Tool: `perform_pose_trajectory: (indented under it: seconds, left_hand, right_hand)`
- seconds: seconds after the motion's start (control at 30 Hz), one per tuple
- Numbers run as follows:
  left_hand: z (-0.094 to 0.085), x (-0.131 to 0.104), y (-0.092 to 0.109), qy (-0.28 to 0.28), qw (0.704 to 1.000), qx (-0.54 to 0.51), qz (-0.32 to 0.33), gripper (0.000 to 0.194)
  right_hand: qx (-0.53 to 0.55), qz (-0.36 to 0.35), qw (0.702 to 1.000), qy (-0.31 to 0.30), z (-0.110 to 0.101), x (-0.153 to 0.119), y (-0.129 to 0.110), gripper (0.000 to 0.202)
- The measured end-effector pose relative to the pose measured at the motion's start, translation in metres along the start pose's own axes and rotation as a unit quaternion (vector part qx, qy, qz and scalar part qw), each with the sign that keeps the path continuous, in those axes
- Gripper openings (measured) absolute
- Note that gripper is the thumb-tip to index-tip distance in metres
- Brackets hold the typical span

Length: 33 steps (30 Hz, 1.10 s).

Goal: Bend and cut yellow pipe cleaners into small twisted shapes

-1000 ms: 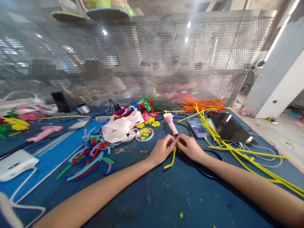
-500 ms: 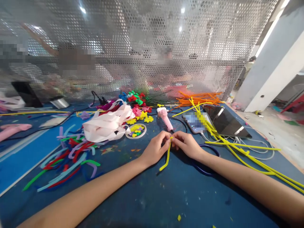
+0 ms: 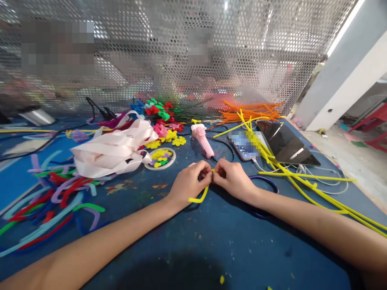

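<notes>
One fuzzy yellow stem between both hands, central above the dark blue table, hanging from the fingertips and bent, its free end turned left beneath the left palm. Left hand: thumb and forefinger pinching the stem near its top. Right hand: thumb and forefinger closed on the upper end, just beside the left fingertips; remaining fingers curled, partly hidden. Contact between stem and table: impossible to tell. Just beyond the hands, a pink glue gun, handle toward them. Partly under the right forearm, a dark blue loop. Farther right, a phone, a bundle of long yellow stems and a dark tablet. Left of the glue gun, a round dish of small flowers, then pale pink ribbon and a tangle of multicoloured strips. At the back, orange stems before a perforated metal screen.
</notes>
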<state>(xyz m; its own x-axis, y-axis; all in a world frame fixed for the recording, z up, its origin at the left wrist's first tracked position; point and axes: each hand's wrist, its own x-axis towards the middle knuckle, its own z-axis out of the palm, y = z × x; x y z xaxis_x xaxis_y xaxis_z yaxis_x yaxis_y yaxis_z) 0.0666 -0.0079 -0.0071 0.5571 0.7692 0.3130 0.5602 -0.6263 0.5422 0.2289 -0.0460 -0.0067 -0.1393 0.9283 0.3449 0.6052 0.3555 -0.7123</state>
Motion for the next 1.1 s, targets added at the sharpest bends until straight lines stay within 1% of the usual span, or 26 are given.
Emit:
perform_pose_trajectory:
  seconds: [0.1,0.2,0.27,0.33,0.43,0.6,0.8,1.1]
  left_hand:
    - [-0.001,0.0,0.0,0.0,0.999,-0.045,-0.003,0.011]
    - [-0.002,0.001,0.001,0.014,0.996,-0.092,-0.004,0.014]
    - [-0.003,0.001,0.001,0.019,0.995,-0.096,-0.003,0.015]
    - [-0.004,0.001,0.001,0.016,0.996,-0.088,-0.001,0.015]
    - [-0.004,0.0,0.002,0.013,0.997,-0.069,0.019,0.013]
    - [-0.005,-0.003,0.007,0.039,0.998,0.014,0.051,0.01]
    - [-0.003,-0.004,0.011,0.043,0.997,0.047,0.049,0.007]
    - [-0.001,-0.005,0.01,0.06,0.995,0.068,0.035,0.005]
  right_hand:
    - [0.006,-0.003,1.0,0.006,-0.002,0.0,-0.002,0.006]
    - [0.051,-0.016,0.999,-0.002,-0.005,0.0,-0.003,0.003]
    - [0.077,-0.027,0.997,-0.01,-0.006,0.0,-0.004,0.004]
    - [0.084,-0.032,0.996,-0.013,-0.006,0.0,-0.005,0.005]
    - [0.064,-0.036,0.997,0.0,-0.006,-0.001,-0.006,0.005]
    - [0.024,-0.049,0.998,0.008,-0.006,-0.002,-0.007,0.002]
    - [-0.029,-0.107,0.994,0.023,-0.003,-0.003,-0.007,0.009]
    - [-0.071,-0.141,0.987,0.03,-0.003,-0.003,-0.007,0.012]
